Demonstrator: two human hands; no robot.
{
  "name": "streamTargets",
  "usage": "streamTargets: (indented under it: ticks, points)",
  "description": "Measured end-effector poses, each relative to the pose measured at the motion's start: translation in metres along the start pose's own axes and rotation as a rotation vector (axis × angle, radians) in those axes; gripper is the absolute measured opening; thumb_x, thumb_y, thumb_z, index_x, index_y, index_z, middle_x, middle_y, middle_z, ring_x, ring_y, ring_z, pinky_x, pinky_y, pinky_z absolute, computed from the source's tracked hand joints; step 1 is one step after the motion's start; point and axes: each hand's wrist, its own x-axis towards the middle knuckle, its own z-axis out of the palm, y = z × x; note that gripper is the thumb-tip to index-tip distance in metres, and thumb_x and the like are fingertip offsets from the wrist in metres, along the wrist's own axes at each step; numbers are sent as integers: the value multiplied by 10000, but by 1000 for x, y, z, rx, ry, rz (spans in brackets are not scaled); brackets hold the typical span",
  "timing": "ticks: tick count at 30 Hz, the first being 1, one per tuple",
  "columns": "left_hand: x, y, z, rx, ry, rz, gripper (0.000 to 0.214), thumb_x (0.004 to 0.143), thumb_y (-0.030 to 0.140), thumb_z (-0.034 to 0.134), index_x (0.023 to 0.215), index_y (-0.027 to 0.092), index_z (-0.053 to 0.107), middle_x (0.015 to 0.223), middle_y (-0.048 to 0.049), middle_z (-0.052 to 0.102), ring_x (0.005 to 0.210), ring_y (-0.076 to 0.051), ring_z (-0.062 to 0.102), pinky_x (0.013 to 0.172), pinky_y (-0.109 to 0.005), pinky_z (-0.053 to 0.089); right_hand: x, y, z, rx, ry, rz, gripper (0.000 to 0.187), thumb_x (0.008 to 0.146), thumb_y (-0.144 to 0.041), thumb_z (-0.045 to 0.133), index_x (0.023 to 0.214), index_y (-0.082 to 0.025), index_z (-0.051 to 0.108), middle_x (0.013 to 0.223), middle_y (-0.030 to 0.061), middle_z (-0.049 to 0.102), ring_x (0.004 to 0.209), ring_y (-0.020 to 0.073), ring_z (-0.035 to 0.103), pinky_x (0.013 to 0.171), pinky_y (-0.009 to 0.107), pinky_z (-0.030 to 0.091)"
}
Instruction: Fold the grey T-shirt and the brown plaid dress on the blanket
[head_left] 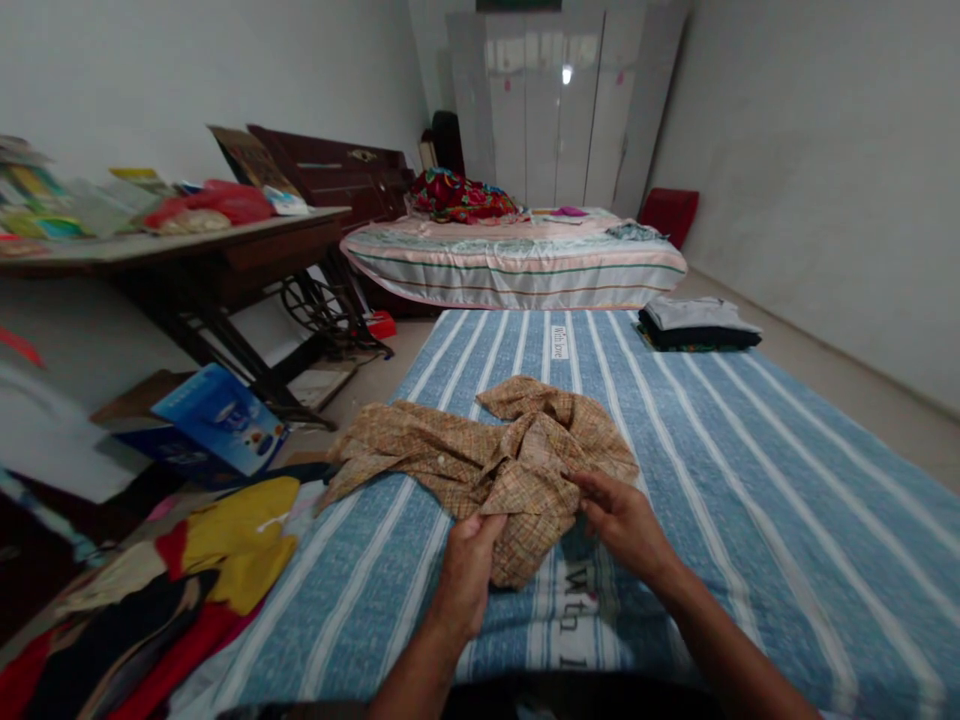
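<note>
A tan checked shirt (442, 450) lies crumpled across the blue and white striped bed cover (675, 560), one sleeve stretched toward the left edge. My left hand (466, 570) pinches its near edge between thumb and fingers. On the shirt's right side, my right hand (619, 515) grips the cloth with bent fingers. Between the two hands, part of the shirt hangs in a fold toward me. The undersides of the fingers are partly hidden by the fabric.
Folded clothes (697, 325) sit stacked at the bed's far right corner. Loose clothes (240, 540) heap beside the left edge. A sewing machine table (247, 245) and a blue carton (221, 420) stand left. Beyond are another bed (517, 265) and a wardrobe (547, 120).
</note>
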Motion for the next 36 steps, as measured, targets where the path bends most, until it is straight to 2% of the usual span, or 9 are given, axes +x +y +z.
streamTargets:
  ticks: [5, 8, 13, 17, 21, 23, 28, 32, 36]
  points:
    - [4, -6, -7, -84, 74, 28, 438, 654, 391, 687, 995, 116, 671, 807, -67, 731, 822, -237, 672, 763, -351, 502, 6, 7, -12, -64, 29, -73, 354, 694, -153, 547, 1001, -236, 703, 983, 25, 686, 849, 214, 630, 727, 352, 516]
    - [5, -9, -10, 27, 65, 75, 391, 689, 408, 647, 960, 128, 674, 793, -53, 720, 796, -223, 658, 719, -317, 494, 9, 8, -14, -95, -4, -94, 327, 699, -155, 551, 970, -238, 715, 987, 21, 688, 919, 218, 620, 843, 384, 483]
    - [-6, -11, -6, 452, 71, 230, 270, 731, 411, 580, 741, 157, 670, 672, -11, 659, 712, -194, 610, 633, -262, 454, 6, -1, -15, -240, 63, -103, 250, 728, -221, 540, 885, -229, 734, 856, 26, 706, 813, 220, 628, 783, 371, 478]
    - [-20, -11, 6, 652, 8, 351, 276, 791, 392, 530, 666, 165, 626, 576, 18, 582, 578, -135, 535, 550, -222, 402, 0, -20, -13, -451, 171, -196, 197, 765, -262, 560, 879, -240, 719, 828, 47, 692, 762, 227, 614, 717, 354, 456]
    - [-27, -16, 17, 795, -88, 509, 228, 840, 305, 489, 689, 179, 605, 578, 17, 577, 547, -114, 529, 536, -210, 383, -3, -42, 1, -475, 101, -372, 147, 805, -282, 567, 860, -248, 699, 832, 52, 676, 812, 223, 589, 756, 344, 423]
    - [-28, -20, 20, 860, -107, 611, 203, 838, 229, 462, 672, 189, 572, 580, 16, 575, 543, -109, 536, 536, -209, 377, -2, -47, 10, -482, 49, -387, 130, 800, -301, 583, 833, -242, 695, 802, 48, 670, 787, 215, 581, 742, 332, 411]
    - [-31, -24, 18, 976, -88, 716, 247, 833, 179, 452, 587, 201, 452, 536, 34, 513, 495, -88, 499, 492, -204, 338, -1, -42, 19, -507, -71, -180, 106, 755, -292, 607, 702, -227, 672, 644, 2, 622, 618, 161, 539, 584, 270, 369]
    - [-35, -21, 15, 1035, -118, 712, 268, 831, 225, 513, 575, 199, 436, 539, 41, 512, 511, -89, 512, 480, -202, 348, -1, -39, 8, -202, -93, 28, 157, 723, -305, 628, 616, -189, 619, 548, -32, 539, 522, 119, 464, 492, 238, 324]
    - [-34, -21, 11, 1009, -112, 759, 116, 838, 231, 525, 740, 194, 574, 671, 12, 625, 639, -118, 605, 596, -216, 462, 2, -42, -17, 113, 40, 177, 192, 634, -340, 722, 634, -171, 631, 530, -34, 546, 481, 105, 447, 464, 230, 315]
